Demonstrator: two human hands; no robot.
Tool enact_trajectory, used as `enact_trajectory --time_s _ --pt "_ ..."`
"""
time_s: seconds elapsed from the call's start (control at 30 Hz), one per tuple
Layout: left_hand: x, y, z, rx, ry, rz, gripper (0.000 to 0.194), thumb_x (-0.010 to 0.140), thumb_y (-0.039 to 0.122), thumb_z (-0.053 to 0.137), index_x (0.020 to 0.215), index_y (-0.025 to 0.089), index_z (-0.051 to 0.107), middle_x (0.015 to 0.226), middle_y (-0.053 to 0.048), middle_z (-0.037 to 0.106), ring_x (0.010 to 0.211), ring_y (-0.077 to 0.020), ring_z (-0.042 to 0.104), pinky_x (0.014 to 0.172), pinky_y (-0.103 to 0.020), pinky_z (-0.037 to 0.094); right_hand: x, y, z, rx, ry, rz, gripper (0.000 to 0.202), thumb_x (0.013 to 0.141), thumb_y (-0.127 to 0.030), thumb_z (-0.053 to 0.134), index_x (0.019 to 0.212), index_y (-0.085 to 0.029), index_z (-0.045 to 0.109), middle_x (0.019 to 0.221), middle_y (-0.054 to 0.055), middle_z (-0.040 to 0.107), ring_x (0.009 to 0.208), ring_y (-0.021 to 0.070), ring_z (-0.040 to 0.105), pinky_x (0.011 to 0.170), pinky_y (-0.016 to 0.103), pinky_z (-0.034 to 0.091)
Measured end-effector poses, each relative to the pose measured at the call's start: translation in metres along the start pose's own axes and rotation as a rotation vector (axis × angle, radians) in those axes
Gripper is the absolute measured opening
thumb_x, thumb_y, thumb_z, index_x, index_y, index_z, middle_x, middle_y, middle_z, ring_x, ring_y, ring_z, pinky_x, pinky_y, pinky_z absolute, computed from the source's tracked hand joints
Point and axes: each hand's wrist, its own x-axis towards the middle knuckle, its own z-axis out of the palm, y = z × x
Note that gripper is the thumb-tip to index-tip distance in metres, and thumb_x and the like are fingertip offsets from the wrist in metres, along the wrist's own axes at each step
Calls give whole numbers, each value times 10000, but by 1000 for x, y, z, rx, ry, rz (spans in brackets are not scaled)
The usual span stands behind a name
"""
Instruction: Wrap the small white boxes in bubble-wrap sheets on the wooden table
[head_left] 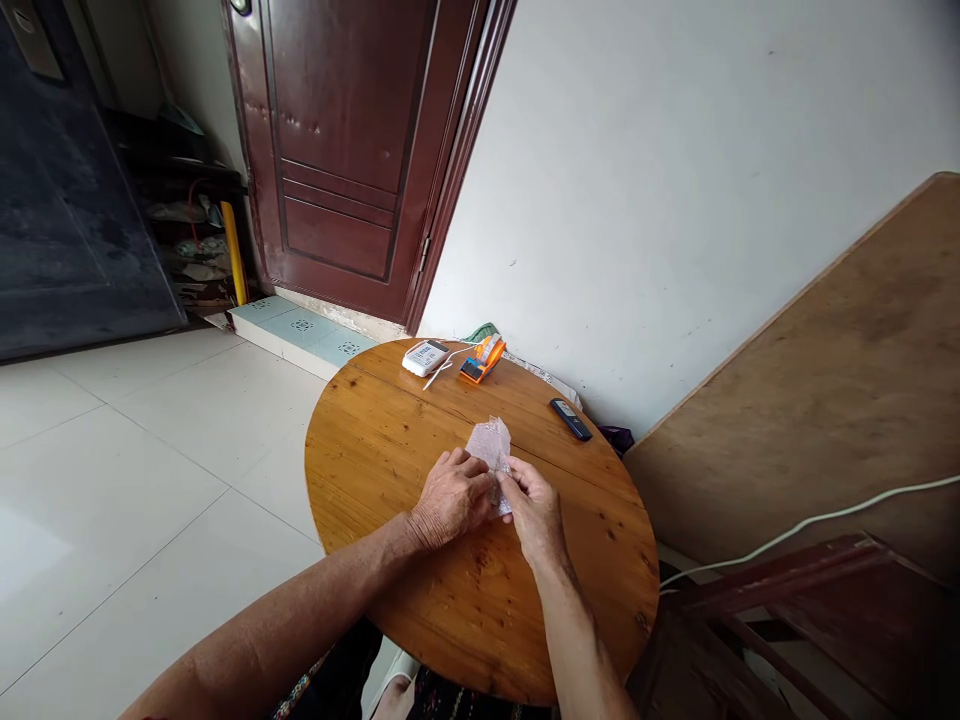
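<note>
A crumpled piece of clear bubble wrap [490, 443] lies between my hands over the middle of the round wooden table [360, 480]. My left hand [456, 494] is closed on its left side, fingers bent and knuckles up. On the right side, my right hand [534, 505] pinches the wrap between thumb and fingers. The lower part of the wrap shows between the two hands. Whether anything is inside it I cannot tell.
Toward the table's far edge are a white device [425, 358] with a cord and an orange and blue packet [483, 360]. A black remote-like object [571, 419] lies at the right. Beyond stand a white wall and a dark red door [337, 150].
</note>
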Motion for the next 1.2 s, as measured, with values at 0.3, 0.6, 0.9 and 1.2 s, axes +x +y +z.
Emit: enact_trajectory --time_s 0.3,0.6,0.9,1.2 --pt "-1 -2 -5 -28 -53 34 264 826 217 648 1077 284 694 1106 -54 653 954 -254 496 798 -385 429 -5 -3 -4 70 16 8 546 696 -471 679 1118 -124 668 852 77 726 519 128 534 351 207 374" --pt "1 3 -6 -53 -52 -41 250 843 189 587 1061 247 692 1065 -50 680 944 -252 511 817 -392 442 -4 -6 1 86 16 17 577 680 -489 702 1114 -108 686 862 76 738 528 129 561 357 206 411" --pt "2 6 -5 -132 -25 -160 417 762 101 550 1171 173 585 1048 -68 695 972 -259 533 858 -384 464 -6 -12 4 15 13 19 589 706 -517 673 1116 -96 710 827 88 747 527 148 584 361 217 433" --pt "4 8 -11 -212 -22 -197 317 796 124 555 1105 177 599 985 -63 710 881 -232 572 858 -367 441 -10 -16 -5 -43 -135 -34 473 761 -369 554 1130 -112 703 796 64 721 519 122 547 407 218 446"
